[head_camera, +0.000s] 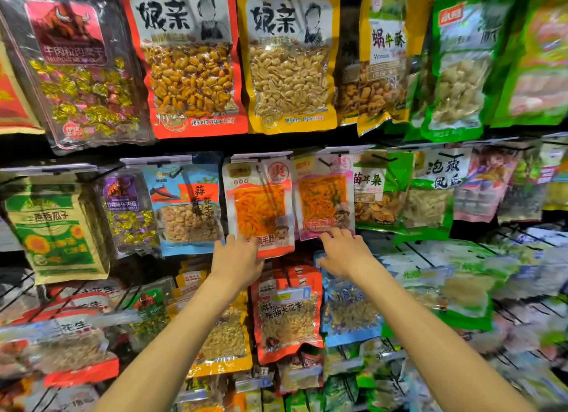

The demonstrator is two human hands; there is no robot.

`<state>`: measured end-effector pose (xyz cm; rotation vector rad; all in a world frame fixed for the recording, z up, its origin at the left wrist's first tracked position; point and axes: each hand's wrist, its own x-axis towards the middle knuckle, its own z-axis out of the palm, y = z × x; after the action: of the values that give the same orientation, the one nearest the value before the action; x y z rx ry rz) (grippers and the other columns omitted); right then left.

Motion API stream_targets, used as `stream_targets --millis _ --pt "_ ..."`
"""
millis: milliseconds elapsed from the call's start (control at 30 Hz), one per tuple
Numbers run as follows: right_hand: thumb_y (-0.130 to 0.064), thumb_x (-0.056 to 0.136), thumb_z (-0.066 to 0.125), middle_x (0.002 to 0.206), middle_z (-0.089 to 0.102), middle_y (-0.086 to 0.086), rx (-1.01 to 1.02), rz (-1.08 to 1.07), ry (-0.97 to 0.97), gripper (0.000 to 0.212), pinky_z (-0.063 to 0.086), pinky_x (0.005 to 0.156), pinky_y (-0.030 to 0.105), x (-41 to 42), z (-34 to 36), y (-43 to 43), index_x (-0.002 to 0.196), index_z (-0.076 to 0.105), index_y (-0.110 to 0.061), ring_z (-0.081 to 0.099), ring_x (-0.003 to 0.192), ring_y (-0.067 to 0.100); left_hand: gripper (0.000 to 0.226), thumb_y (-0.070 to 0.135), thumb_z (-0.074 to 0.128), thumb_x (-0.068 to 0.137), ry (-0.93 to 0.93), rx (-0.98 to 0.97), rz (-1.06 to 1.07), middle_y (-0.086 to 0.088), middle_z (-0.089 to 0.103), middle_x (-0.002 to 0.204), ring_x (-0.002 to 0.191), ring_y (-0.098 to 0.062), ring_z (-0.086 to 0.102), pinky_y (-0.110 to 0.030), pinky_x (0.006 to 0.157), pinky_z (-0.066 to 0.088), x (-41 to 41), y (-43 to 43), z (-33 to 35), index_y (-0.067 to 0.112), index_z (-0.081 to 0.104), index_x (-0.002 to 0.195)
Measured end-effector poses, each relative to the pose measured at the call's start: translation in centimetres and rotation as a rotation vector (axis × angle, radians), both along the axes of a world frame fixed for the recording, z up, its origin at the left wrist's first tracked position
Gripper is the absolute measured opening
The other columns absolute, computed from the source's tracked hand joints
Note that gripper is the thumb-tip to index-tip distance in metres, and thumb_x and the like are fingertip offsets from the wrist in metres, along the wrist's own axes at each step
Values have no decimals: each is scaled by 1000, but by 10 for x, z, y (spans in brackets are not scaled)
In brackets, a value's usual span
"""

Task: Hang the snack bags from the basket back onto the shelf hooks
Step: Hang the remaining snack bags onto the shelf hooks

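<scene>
Head view: your left hand (236,258) is resting, fingers straight, on the bottom corner of orange-and-white snack bag (259,208), which is hanging in middle row. Your right hand (344,255) is touching lower edge of pink snack bag (324,202) just beside it, fingers bent; pinching or only touching, cannot tell.

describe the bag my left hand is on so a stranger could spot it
Look at the middle row of hanging bags, below the yellow peanut bag. The left hand touches the bag between a blue peanut bag and a pink bag. It alone is white with an orange bottom edge.
</scene>
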<state>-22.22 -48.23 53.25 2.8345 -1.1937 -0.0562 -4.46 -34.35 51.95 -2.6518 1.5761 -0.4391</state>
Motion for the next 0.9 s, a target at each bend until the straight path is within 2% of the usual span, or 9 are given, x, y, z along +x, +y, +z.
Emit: stream_targets --millis 167,300,433,533,633,733,767,833,900 --pt "-47 99 49 151 32 13 -5 -28 13 63 32 109 54 -24 -3 -17 149 29 -14 31 139 37 49 48 47 96 1 25 -41 -10 56 130 126 -33 48 -46 99 42 -24 -22 -2 16 52 132" --pt "-46 99 49 150 33 14 -30 -11 -18 58 33 109 53 -38 -2 -43 144 34 -13 32 138 36 51 48 49 95 17 24 -27 -9 56 129 123 -33 49 -46 96 42 -38 -48 1 17 49 135" --pt "-45 99 49 145 39 14 -104 40 -60 55 37 105 50 -50 6 -72 141 39 -12 38 133 35 42 40 47 95 17 -7 8 -11 56 128 121 -34 50 -45 90 45 -43 -82 11 15 53 128" --pt "-44 98 48 139 46 13 -179 80 -118 57 43 98 46 -55 11 -99 145 36 -13 43 129 34 46 43 48 97 13 -46 42 -12 61 122 114 -35 57 -41 84 48 -50 -108 20 14 50 132" --pt "-41 97 50 132 51 12 -143 86 -264 47 48 88 44 -55 13 -124 133 45 -11 49 122 33 54 41 50 98 200 -185 71 -15 65 108 101 -36 63 -37 69 47 -55 -132 19 7 42 139" --pt "-45 94 53 124 56 11 54 73 -520 50 54 82 43 -47 4 -148 129 47 -9 56 114 31 50 39 51 99 522 -370 62 -18 64 92 96 -39 65 -36 70 47 -52 -152 9 -2 48 126" --pt "-51 92 52 123 59 10 135 63 -593 59 54 81 44 -43 1 -152 134 45 -10 58 111 30 51 40 52 99 617 -409 88 -17 63 94 102 -39 63 -35 73 45 -52 -157 6 -4 47 126" --pt "-72 84 44 124 61 8 260 58 -709 82 55 81 44 -37 -7 -159 142 38 -15 61 107 27 62 43 51 99 746 -504 156 -15 63 107 115 -39 57 -34 80 41 -56 -167 2 -3 37 140" --pt "-83 73 40 130 57 4 347 56 -815 94 53 87 44 -30 -12 -165 141 38 -19 58 114 25 77 48 51 98 840 -586 195 -21 53 137 129 -39 48 -37 93 42 -61 -176 -2 0 22 151"
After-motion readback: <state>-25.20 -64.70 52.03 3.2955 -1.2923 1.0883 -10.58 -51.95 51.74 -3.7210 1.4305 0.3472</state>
